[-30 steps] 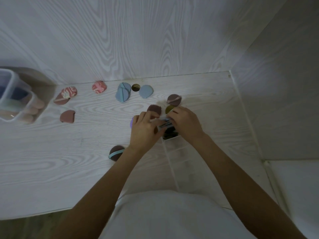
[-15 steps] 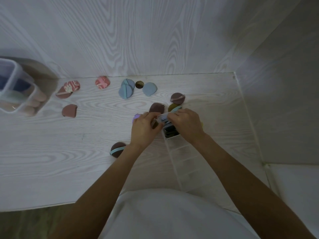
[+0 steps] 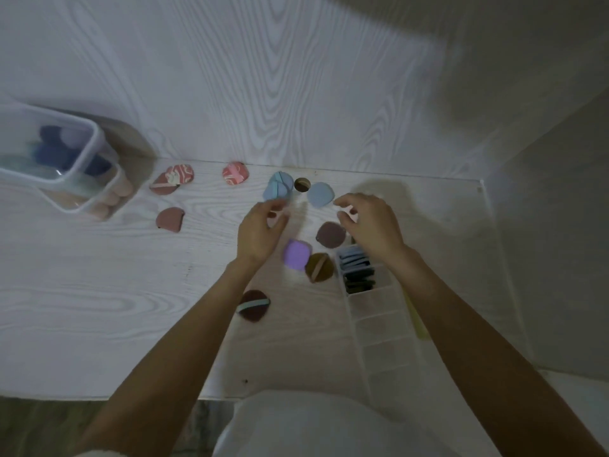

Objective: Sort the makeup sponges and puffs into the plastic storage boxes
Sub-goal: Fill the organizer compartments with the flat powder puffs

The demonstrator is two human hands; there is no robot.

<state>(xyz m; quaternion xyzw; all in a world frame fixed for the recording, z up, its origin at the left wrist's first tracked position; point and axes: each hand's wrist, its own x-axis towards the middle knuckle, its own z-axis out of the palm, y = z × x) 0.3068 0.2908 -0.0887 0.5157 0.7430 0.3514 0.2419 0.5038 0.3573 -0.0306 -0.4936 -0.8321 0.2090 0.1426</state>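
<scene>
Over the white wood-grain table (image 3: 82,291), both hands hover with loosely curled fingers, holding nothing: left hand (image 3: 260,229) near the ribbed blue puff (image 3: 278,189), right hand (image 3: 370,225) beside the plain blue puff (image 3: 320,194). The divided clear organizer (image 3: 379,321) holds stacked puffs in its far compartment. Judged step: reaching for the blue puffs; each needs a pinch and lift.

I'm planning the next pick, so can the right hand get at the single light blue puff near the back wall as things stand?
Probably yes. The right hand hovers empty with loosely curled fingers just right of the light blue puff, which lies flat and uncovered on the table, with nothing between them.
</scene>
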